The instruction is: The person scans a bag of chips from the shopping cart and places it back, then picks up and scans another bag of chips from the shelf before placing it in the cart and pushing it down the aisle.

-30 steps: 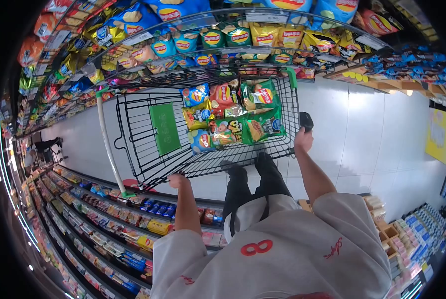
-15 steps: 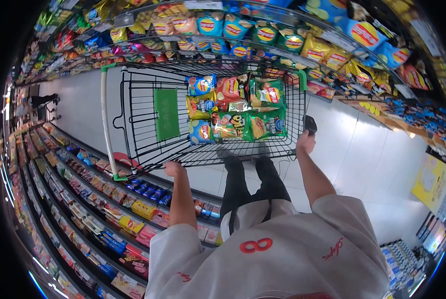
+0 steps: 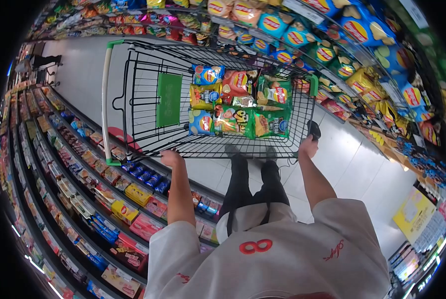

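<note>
A black wire shopping cart [image 3: 133,107] with a white, green-tipped handle bar [image 3: 104,99] stands in front of me in a shop aisle. Several chip bags [image 3: 238,107] lie in its right half, and a green flap [image 3: 169,99] hangs inside. My left hand [image 3: 172,158] grips the cart's near rim, close to the handle's green end. My right hand [image 3: 308,146] is at the cart's near right corner, closed on a small black device [image 3: 313,130]. My dark trousers and shoes show behind the basket.
Chip shelves [image 3: 352,40] line the right side of the aisle. Low shelves of small packets [image 3: 83,189] run along the left. The pale tiled floor [image 3: 352,164] stretches ahead. Another person [image 3: 38,62] stands far off at the top left.
The cart and my view have swung left, so the chip shelves have slid from straight ahead to the right. Both hands have kept their places on the cart.
</note>
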